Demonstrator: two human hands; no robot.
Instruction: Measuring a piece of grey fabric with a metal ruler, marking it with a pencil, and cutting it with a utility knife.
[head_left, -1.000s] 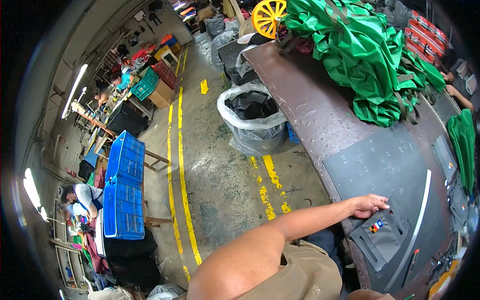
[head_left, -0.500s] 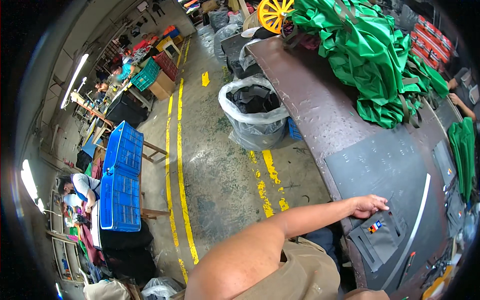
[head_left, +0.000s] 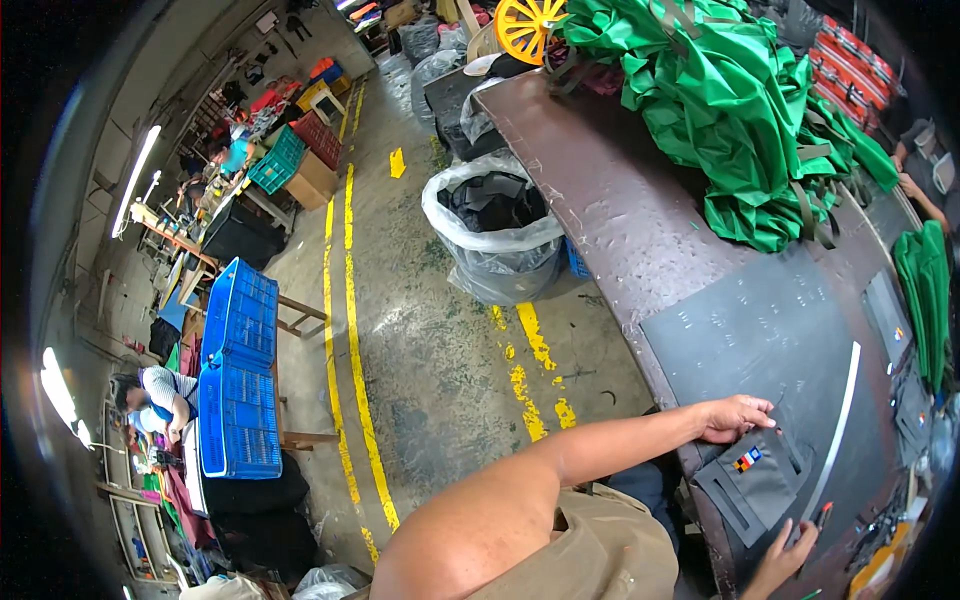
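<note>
Grey fabric lies flat under my hands — a small grey pocket piece (head_left: 752, 482) with dark strap strips and a little multicoloured tag, set near the front edge of the surface (head_left: 620, 210), on the dark cutting mat (head_left: 770, 340). My left hand (head_left: 735, 417) rests on the piece's upper corner, fingers spread loosely and pressing down, not clenched around anything. My right hand (head_left: 785, 562) comes in at the lower edge, fingertips touching the lower side of the piece close to a small red-tipped tool (head_left: 822, 514); I cannot tell whether those fingers pinch the tool or only lie beside it.

As I judge it, the work on this piece is at an early or middle stage: the piece is laid out and steadied, the tag and strips already sit on it, but nothing shows it being lifted away or stacked as finished. A long pale ruler (head_left: 838, 425) lies just beside the piece, on its right. Farther up the surface a big heap of green fabric (head_left: 730, 110) waits, well apart — much seems left to handle. More green cloth (head_left: 925, 290) hangs at the right side. On the floor, a bag-lined bin (head_left: 495, 235) holds dark scraps, and blue crates (head_left: 238, 370) stand by the yellow lines.
</note>
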